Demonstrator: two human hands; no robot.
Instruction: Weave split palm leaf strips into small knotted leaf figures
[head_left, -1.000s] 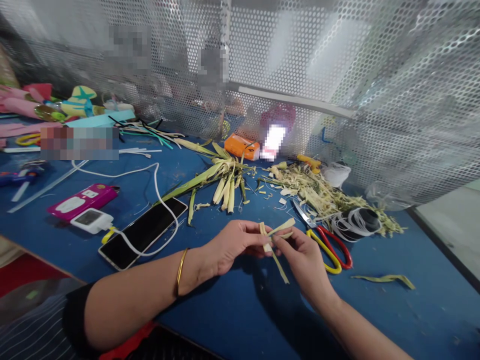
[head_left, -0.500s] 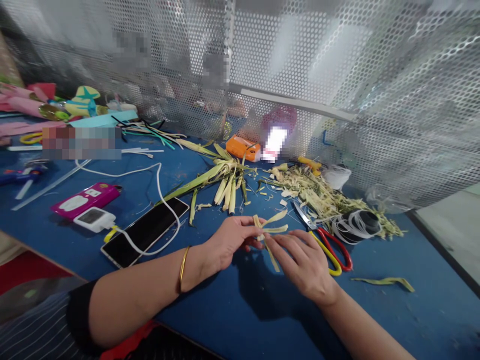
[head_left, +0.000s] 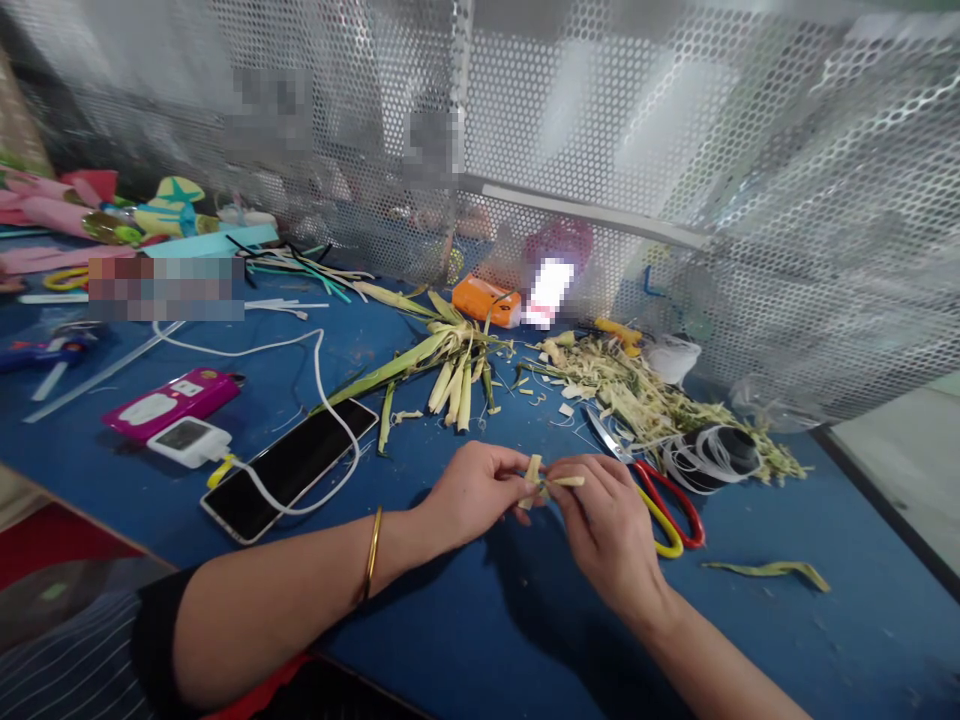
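Observation:
Between my hands, above the front middle of the blue table, are pale yellow-green leaf strips (head_left: 533, 468) folded across each other. My left hand (head_left: 476, 492) pinches them from the left between thumb and fingers. From the right, my right hand (head_left: 609, 520) closes its thumb and fingertips on the same strips, and one short end (head_left: 568, 481) lies across its index finger. Part of the folded piece is hidden behind my fingers. Just right of my right hand lie scissors (head_left: 670, 500) with one red and one yellow handle.
Long leaves (head_left: 450, 345) lie behind my hands, with a heap of leaf scraps (head_left: 622, 385) and a spool of white line (head_left: 712, 457) to the right. A phone (head_left: 289, 470), white cable and pink power bank (head_left: 176, 400) occupy the left. A perforated metal screen (head_left: 585, 120) stands behind.
My right hand has turned and its fingers have curled in closer to my left hand. The strips that stuck out to the right and downward are now folded in or covered.

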